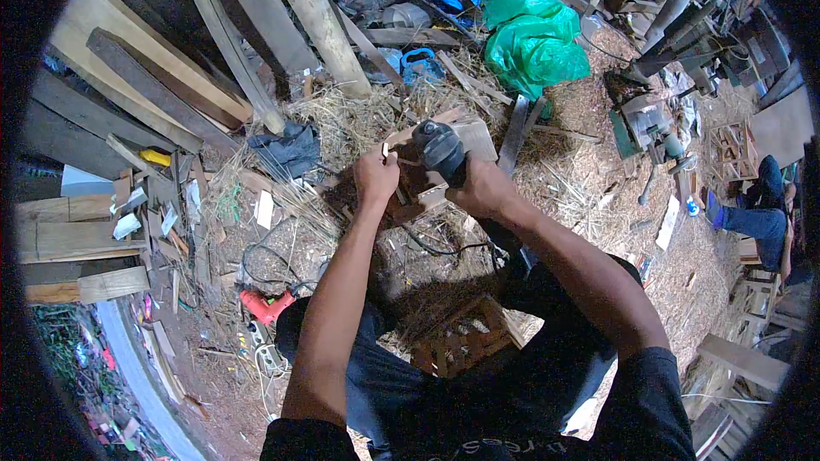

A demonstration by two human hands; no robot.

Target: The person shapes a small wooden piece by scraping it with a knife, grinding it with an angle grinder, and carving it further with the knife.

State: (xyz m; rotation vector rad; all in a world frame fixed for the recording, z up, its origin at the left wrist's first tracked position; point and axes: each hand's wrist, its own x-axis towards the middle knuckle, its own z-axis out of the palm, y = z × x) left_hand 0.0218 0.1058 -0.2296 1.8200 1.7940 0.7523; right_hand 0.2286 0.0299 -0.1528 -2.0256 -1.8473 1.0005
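Observation:
My right hand [483,189] is wrapped around a dark, rounded power tool [440,150], its exact kind unclear from above. Under and beside the tool lies a wooden workpiece [434,197], partly hidden by it and by my hands. At the workpiece's left side, my left hand [377,179] is closed on its edge, with the fingertips mostly out of sight. A pale wooden block [476,138] sits just behind the tool. A dark cable [436,250] curves across the ground below the workpiece.
A red power tool [266,306] and a power strip [270,357] lie by my left leg. Slatted wooden crate [468,343] stands between my legs. Behind are a green plastic bag [534,41] and leaning boards [162,77]. Machinery [649,124] and another person's leg [752,224] are at right.

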